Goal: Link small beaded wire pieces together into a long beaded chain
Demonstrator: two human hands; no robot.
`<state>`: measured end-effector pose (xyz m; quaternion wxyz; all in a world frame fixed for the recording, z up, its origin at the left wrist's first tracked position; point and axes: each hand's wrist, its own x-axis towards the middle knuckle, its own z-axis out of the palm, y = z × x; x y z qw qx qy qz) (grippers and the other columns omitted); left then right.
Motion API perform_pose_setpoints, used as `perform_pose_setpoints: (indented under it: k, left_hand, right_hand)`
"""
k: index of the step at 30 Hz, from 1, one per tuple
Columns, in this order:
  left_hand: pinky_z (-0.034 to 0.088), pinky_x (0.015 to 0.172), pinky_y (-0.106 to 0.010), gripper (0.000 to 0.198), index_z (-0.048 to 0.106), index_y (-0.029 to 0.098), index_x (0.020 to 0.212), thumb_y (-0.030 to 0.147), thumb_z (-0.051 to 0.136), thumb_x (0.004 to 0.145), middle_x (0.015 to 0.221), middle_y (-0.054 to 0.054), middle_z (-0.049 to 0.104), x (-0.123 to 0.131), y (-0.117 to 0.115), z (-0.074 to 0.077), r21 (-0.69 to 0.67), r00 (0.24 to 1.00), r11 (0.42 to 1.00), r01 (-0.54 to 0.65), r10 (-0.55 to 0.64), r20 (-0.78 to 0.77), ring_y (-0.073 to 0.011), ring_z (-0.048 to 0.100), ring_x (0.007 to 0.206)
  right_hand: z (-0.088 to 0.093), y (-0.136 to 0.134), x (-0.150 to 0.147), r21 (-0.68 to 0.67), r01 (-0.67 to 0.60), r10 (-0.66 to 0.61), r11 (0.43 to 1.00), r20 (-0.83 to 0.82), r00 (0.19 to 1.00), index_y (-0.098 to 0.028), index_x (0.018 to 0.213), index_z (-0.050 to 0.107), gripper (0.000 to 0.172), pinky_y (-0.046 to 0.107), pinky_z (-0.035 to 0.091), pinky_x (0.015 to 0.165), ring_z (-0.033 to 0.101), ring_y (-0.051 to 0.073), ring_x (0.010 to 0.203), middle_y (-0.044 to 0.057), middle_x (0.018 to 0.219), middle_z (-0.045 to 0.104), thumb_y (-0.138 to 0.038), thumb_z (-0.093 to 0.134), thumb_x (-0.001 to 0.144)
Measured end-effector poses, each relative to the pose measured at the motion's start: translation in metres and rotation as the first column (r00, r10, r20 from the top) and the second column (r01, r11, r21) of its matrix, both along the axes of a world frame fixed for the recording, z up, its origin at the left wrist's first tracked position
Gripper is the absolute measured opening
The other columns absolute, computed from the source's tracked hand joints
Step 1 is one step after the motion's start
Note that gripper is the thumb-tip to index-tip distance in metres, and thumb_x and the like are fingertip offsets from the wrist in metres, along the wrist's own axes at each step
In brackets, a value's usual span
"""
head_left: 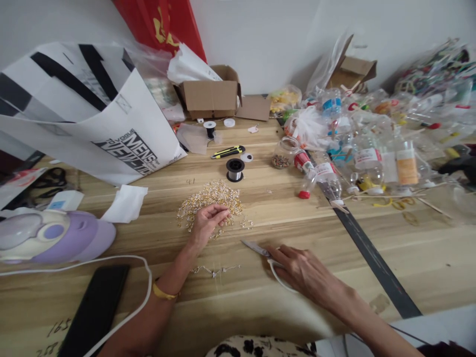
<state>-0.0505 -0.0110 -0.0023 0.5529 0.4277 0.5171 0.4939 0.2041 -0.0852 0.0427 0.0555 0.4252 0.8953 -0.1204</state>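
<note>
My left hand is at the near edge of a heap of small gold and clear beads, thumb and fingers pinched together. Whatever is between those fingertips is too small to make out. To the right and nearer to me, my right hand is closed over the handles of a pair of scissors. Their blades point left along the tabletop, and a pale handle loop shows below the hand. A thin beaded chain lies between my forearms. A few loose beads are scattered right of the heap.
Beyond the heap are a wire spool, a yellow-black utility knife and a black thread spool. Plastic bottles crowd the right. At left are a paper bag, a purple-white device, its cable and a black phone.
</note>
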Motion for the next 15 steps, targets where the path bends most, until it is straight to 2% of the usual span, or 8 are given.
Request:
perform_pose_setpoints:
  k: [4,8,10,12,15]
  left_hand:
    - [0.047,0.057,-0.022,0.021,0.069,0.015,0.080,0.031,0.074,0.069,0.074,-0.005,0.073,-0.001,0.000,0.001,0.017,0.999,0.999,0.043,-0.043,-0.007,-0.0129,0.064,0.065]
    - [0.048,0.059,-0.023,0.024,0.070,0.015,0.085,0.031,0.074,0.068,0.077,-0.006,0.075,0.000,-0.002,0.004,0.001,0.995,0.996,0.091,-0.091,-0.042,-0.0157,0.067,0.068]
    - [0.049,0.060,-0.024,0.024,0.069,0.014,0.084,0.031,0.074,0.067,0.077,-0.007,0.075,0.001,-0.003,0.007,-0.010,0.993,0.995,0.104,-0.104,-0.047,-0.0163,0.067,0.068]
    - [0.050,0.061,-0.026,0.024,0.069,0.014,0.081,0.030,0.075,0.065,0.076,-0.007,0.075,0.003,-0.004,0.008,-0.015,0.992,0.993,0.115,-0.115,-0.046,-0.0174,0.068,0.069]
    - [0.051,0.061,-0.026,0.022,0.068,0.014,0.077,0.029,0.076,0.063,0.073,-0.006,0.074,0.007,-0.005,0.010,0.000,0.989,0.991,0.131,-0.131,-0.066,-0.0173,0.067,0.066]
  right_hand:
    - [0.001,-0.010,-0.005,0.032,0.000,-0.002,0.999,0.075,0.997,-0.020,0.119,0.054,0.034,0.027,0.045,0.061,0.064,0.020,0.081,0.010,0.099,0.066,-0.010,0.048,0.087]
    - [0.009,-0.007,-0.008,0.109,0.029,-0.033,0.994,0.038,0.999,-0.021,0.109,0.058,0.026,0.032,0.046,0.070,0.060,0.027,0.096,0.011,0.105,0.064,-0.013,0.055,0.085]
    - [0.013,0.005,-0.013,0.049,0.070,-0.068,0.996,-0.046,0.997,-0.019,0.097,0.061,0.012,0.030,0.045,0.066,0.061,0.023,0.085,0.009,0.094,0.064,-0.019,0.056,0.086]
    - [0.012,0.024,-0.022,-0.053,0.115,-0.124,0.992,-0.216,0.968,-0.019,0.103,0.060,0.015,0.028,0.044,0.065,0.062,0.019,0.078,0.007,0.094,0.064,-0.023,0.052,0.090]
    - [0.000,0.050,-0.039,-0.224,0.155,-0.254,0.962,-0.532,0.808,-0.021,0.116,0.056,0.027,0.025,0.045,0.066,0.061,0.013,0.073,0.005,0.096,0.065,-0.026,0.054,0.089]
